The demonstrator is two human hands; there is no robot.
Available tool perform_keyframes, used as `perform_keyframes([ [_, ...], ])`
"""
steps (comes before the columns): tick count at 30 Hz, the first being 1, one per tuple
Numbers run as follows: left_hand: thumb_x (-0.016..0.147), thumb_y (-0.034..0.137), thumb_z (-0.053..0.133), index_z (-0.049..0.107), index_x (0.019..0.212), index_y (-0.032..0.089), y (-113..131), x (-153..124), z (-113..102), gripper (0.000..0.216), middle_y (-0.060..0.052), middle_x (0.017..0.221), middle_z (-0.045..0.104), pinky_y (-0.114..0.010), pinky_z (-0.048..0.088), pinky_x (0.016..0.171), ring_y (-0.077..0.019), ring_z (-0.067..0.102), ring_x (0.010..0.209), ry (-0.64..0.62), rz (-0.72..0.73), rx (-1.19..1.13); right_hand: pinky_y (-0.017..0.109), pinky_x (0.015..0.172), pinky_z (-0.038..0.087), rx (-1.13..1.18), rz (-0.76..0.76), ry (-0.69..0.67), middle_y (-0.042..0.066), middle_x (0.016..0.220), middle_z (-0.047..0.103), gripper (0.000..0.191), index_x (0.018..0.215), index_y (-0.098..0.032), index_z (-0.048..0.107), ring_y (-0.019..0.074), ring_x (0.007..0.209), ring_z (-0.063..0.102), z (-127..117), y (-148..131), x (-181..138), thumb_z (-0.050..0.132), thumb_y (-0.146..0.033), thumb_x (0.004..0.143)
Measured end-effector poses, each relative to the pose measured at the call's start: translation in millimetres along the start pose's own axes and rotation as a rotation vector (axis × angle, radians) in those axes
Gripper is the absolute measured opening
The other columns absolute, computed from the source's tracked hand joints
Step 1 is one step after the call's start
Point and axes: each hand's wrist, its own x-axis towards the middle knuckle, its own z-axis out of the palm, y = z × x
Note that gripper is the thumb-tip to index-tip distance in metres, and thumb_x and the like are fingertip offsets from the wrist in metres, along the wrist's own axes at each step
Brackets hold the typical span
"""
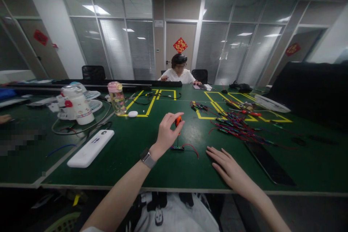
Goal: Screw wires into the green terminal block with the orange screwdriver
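Observation:
My left hand (168,130) is closed around the orange handle of a small screwdriver (178,120), held upright. Its thin shaft points down to a small green terminal strip (177,148) on the table, and the tip seems to meet it. A red wire (193,148) curves off the strip's right end. Flat on the green tabletop, to the right of the strip, rests my right hand (225,166), fingers stretched out and holding nothing.
Right of centre lies a heap of wired strips (236,127). A dark phone (269,163) lies beyond my right hand. On the left are a white power bank (91,148), a white bottle (81,107) and a pink-lidded bottle (116,98). A person (179,74) sits opposite.

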Motion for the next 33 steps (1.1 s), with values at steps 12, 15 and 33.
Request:
perform_keyframes([
  [12, 0.091, 0.023, 0.057, 0.062, 0.113, 0.02, 2.8, -0.1, 0.0, 0.023, -0.003, 0.087, 0.06, -0.029, 0.045, 0.075, -0.0163, 0.055, 0.08, -0.006, -0.006, -0.004, 0.054, 0.118, 0.015, 0.184, -0.071, -0.198, 0.011, 0.152, 0.037, 0.071, 0.144, -0.024, 0.042, 0.0286, 0.14, 0.034, -8.6, -17.3, 64.4, 0.061, -0.054, 0.083],
  [15, 0.091, 0.024, 0.057, 0.062, 0.114, 0.02, 2.3, -0.5, 0.5, 0.023, -0.003, 0.087, 0.059, -0.029, 0.045, 0.076, -0.0163, 0.055, 0.08, -0.013, -0.01, 0.0, 0.056, 0.117, 0.011, 0.225, -0.117, -0.238, 0.012, 0.152, 0.036, 0.079, 0.144, -0.024, 0.041, 0.0309, 0.141, 0.033, -5.4, -19.8, 82.4, 0.067, -0.057, 0.077],
  [33, 0.096, 0.024, 0.047, 0.062, 0.115, 0.021, 3.1, -3.1, -1.2, 0.025, -0.007, 0.1, 0.061, -0.031, 0.048, 0.082, -0.0177, 0.059, 0.094, -0.007, -0.019, -0.065, 0.054, 0.109, 0.032, 0.572, -0.191, -0.026, 0.008, 0.108, 0.073, 0.018, 0.081, -0.021, 0.076, 0.0274, 0.106, 0.065, 31.2, -49.3, 131.3, 0.082, -0.032, 0.067],
])
